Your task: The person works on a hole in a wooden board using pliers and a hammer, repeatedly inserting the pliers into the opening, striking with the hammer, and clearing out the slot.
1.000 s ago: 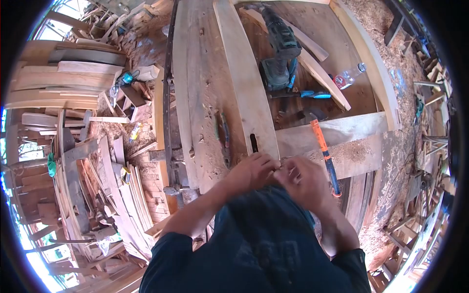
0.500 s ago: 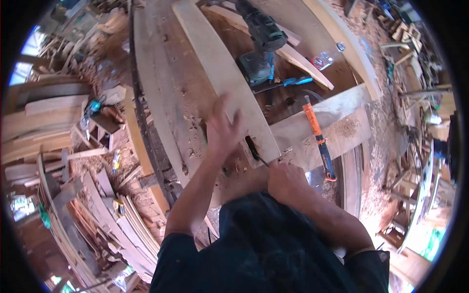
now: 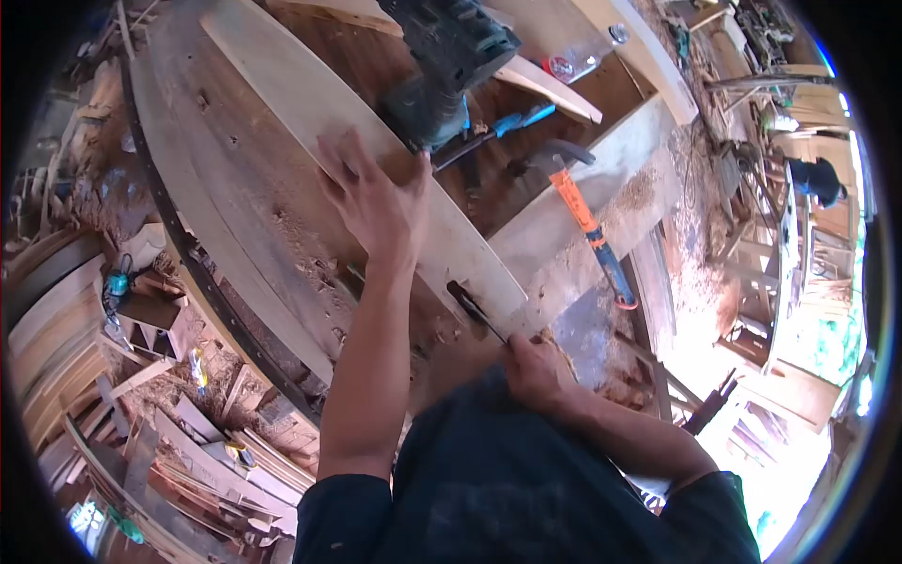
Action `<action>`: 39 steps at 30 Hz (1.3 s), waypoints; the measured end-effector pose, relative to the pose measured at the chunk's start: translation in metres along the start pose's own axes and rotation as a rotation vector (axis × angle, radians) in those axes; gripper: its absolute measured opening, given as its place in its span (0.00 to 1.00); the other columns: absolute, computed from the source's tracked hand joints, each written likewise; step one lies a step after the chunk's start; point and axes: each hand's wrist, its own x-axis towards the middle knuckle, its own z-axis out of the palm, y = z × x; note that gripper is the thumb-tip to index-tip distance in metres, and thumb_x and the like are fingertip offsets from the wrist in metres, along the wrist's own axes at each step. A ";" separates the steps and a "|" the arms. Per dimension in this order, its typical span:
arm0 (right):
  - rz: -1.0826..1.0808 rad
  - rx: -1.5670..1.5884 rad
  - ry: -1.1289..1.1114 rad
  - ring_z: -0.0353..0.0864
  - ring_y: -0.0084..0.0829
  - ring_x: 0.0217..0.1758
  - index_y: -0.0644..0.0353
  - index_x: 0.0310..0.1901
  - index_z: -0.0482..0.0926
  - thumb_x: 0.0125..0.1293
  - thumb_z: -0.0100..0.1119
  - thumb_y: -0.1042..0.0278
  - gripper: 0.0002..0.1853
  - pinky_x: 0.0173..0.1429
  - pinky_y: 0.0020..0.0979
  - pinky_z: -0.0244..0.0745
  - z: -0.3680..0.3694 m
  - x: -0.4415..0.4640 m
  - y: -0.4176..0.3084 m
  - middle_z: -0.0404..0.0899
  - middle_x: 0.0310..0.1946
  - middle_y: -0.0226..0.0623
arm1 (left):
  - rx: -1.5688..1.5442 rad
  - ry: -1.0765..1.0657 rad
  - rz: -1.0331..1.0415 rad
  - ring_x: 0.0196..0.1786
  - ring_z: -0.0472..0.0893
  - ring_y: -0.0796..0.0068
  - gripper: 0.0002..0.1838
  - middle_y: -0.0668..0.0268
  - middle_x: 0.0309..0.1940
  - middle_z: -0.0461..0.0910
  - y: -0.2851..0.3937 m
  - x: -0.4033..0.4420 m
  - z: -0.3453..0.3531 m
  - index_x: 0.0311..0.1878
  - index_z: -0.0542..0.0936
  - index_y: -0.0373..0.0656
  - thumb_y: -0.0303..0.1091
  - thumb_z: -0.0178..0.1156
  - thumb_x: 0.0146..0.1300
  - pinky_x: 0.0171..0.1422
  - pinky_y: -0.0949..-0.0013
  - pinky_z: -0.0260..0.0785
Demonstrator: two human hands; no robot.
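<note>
In the head view, the left hand rests spread on the board, gripping nothing. The right hand, at five o'clock from it, closes around a thin tool at the slot; firm bracing should help control.

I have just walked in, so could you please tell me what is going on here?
A person's left hand is spread over a long board. The right hand holds a slim tool that reaches the slot near the board's end; how deep is unclear. Neither hand holds the power drill or the hammer nearby.
</note>
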 end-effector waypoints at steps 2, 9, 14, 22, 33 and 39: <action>-0.030 0.031 -0.057 0.81 0.62 0.32 0.58 0.42 0.71 0.72 0.52 0.63 0.08 0.37 0.58 0.75 0.016 0.010 0.029 0.80 0.26 0.56 | -0.012 -0.016 0.002 0.78 0.55 0.37 0.48 0.40 0.77 0.52 -0.004 -0.001 0.002 0.74 0.65 0.39 0.57 0.72 0.57 0.80 0.44 0.54; -0.093 0.113 0.037 0.81 0.61 0.32 0.57 0.46 0.73 0.72 0.55 0.62 0.09 0.37 0.56 0.75 0.012 -0.001 0.037 0.80 0.27 0.54 | -0.063 -0.019 -0.010 0.77 0.55 0.34 0.47 0.39 0.76 0.53 -0.001 -0.001 -0.001 0.74 0.65 0.43 0.55 0.73 0.57 0.78 0.41 0.56; -0.057 0.082 0.033 0.81 0.61 0.32 0.59 0.41 0.76 0.72 0.54 0.63 0.08 0.38 0.55 0.75 -0.064 -0.022 -0.026 0.81 0.27 0.53 | -0.076 0.030 0.045 0.77 0.55 0.34 0.45 0.40 0.77 0.53 -0.005 -0.002 0.003 0.72 0.67 0.42 0.53 0.74 0.57 0.78 0.40 0.57; -0.003 -0.125 0.019 0.81 0.61 0.32 0.61 0.37 0.75 0.71 0.53 0.65 0.08 0.38 0.57 0.74 -0.062 0.003 -0.052 0.80 0.25 0.56 | -0.116 0.067 0.078 0.77 0.57 0.34 0.43 0.40 0.76 0.56 -0.011 -0.002 0.006 0.71 0.69 0.43 0.53 0.73 0.57 0.77 0.39 0.58; -0.198 0.028 0.384 0.83 0.55 0.34 0.60 0.42 0.79 0.70 0.56 0.66 0.07 0.40 0.50 0.76 -0.102 0.022 -0.015 0.81 0.28 0.52 | -0.391 -0.149 0.105 0.62 0.77 0.44 0.19 0.46 0.60 0.76 -0.048 -0.053 -0.053 0.57 0.80 0.39 0.35 0.67 0.66 0.64 0.50 0.72; -0.209 -0.101 0.451 0.82 0.53 0.42 0.63 0.45 0.79 0.68 0.59 0.69 0.08 0.46 0.49 0.76 -0.093 0.093 0.026 0.80 0.38 0.51 | -0.331 -0.293 -0.099 0.48 0.83 0.51 0.10 0.53 0.43 0.84 -0.059 -0.137 -0.079 0.48 0.82 0.37 0.28 0.66 0.65 0.54 0.54 0.76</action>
